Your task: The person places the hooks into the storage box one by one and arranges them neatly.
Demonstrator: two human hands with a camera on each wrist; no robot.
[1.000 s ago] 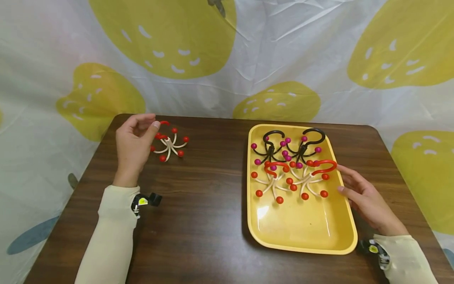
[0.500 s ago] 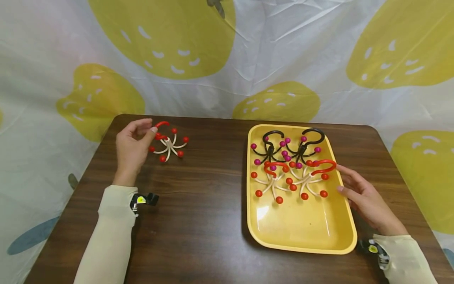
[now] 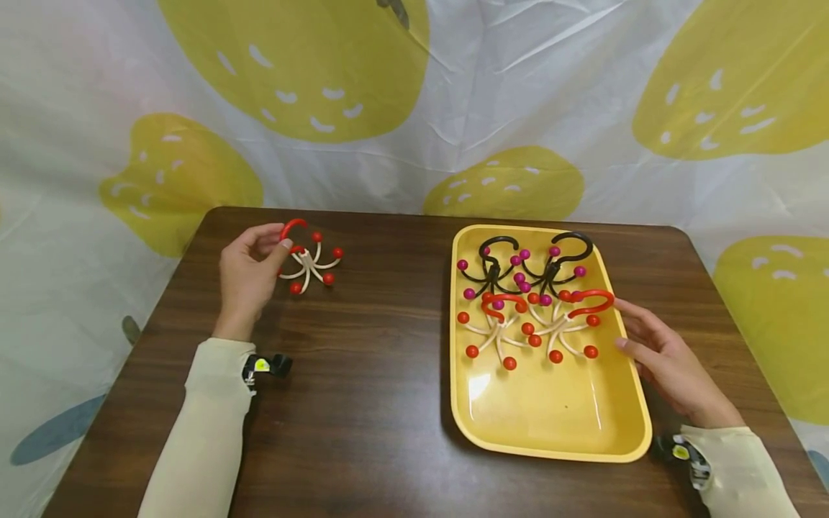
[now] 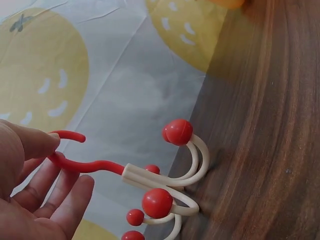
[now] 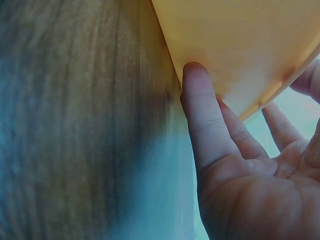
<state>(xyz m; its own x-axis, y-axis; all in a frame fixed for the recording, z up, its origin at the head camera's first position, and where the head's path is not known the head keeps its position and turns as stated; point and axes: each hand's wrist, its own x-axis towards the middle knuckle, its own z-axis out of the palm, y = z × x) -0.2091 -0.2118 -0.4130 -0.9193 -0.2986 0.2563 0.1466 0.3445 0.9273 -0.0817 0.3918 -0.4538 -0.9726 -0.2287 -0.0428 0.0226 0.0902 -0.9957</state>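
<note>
My left hand [image 3: 249, 277] pinches the curved red top of a multi-arm hanging hook [image 3: 307, 262] at the table's back left. In the left wrist view, thumb and fingertips meet at the bend of the red hook [image 4: 100, 165]. Cream arms spread below it, tipped with red balls [image 4: 157, 203], close to the wood. My right hand [image 3: 673, 370] rests at the right side of a yellow tray [image 3: 550, 446]. Its fairly straight fingers [image 5: 200, 100] lie along the tray's outer wall, with the thumb at the rim.
Inside the tray, two black hooks [image 3: 495, 273] with magenta balls lie at the back. Two red-and-cream hooks [image 3: 500, 331] lie in front of them. Behind the brown table [image 3: 363, 403] hangs a fruit-patterned curtain [image 3: 363, 173].
My left hand has come down slightly, and its thumb and fingers have settled around the red hook, which now shows more. My right hand and the tray stay where they were.
</note>
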